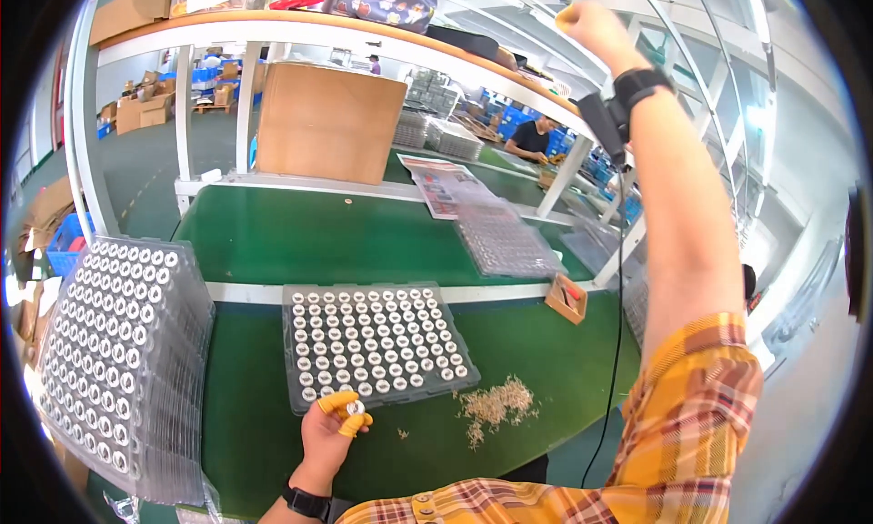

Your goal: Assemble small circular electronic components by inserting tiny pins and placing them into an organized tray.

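Note:
My left hand (327,436), with yellow finger cots on, pinches a small white ring-shaped part (356,408) with a dark centre. It is just off the front edge of a clear plastic tray (296,378), which holds rows of similar white round parts with one gap in the front row. My right hand (602,37) is raised high at the upper right, near the shelf end, its fingers curled. A yellow finger cot shows at its tip; anything in its grasp is hidden. A black device (603,128) with a cable sits at the right wrist.
A tall stack of filled trays (118,360) stands at the left. Tiny pale pieces (496,406) lie piled on the green bench (255,451). Farther back are a small open box (566,298), clear trays (505,237) and a cardboard sheet (327,122). Overhead runs a loaded shelf (318,35).

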`<move>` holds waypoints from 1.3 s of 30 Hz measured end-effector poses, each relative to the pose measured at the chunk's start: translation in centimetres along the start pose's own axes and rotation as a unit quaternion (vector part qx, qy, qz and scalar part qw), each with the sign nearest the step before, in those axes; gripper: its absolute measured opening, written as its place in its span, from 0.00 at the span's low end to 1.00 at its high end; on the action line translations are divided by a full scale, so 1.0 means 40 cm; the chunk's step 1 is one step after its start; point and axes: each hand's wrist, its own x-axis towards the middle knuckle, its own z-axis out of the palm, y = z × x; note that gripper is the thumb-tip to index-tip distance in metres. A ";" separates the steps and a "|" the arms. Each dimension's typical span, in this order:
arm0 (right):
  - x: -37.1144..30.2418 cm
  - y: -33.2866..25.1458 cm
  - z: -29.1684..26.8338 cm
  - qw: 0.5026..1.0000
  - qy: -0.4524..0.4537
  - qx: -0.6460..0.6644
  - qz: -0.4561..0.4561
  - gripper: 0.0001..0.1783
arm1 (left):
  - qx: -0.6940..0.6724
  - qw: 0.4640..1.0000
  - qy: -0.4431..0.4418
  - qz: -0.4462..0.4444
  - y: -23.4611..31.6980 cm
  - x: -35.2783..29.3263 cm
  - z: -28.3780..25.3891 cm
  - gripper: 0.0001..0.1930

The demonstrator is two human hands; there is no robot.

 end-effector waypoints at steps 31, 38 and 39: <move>-0.463 0.304 0.053 0.919 0.136 0.317 0.189 0.21 | 0.072 0.997 0.023 -0.012 -0.018 0.020 -0.033 0.15; -1.116 0.421 0.057 0.975 -0.094 -0.009 0.200 0.16 | 0.125 0.991 0.031 0.046 -0.028 0.040 -0.003 0.15; -1.208 0.429 0.077 0.979 -0.097 -0.024 0.178 0.14 | 0.129 0.991 0.028 0.038 -0.029 0.045 0.010 0.15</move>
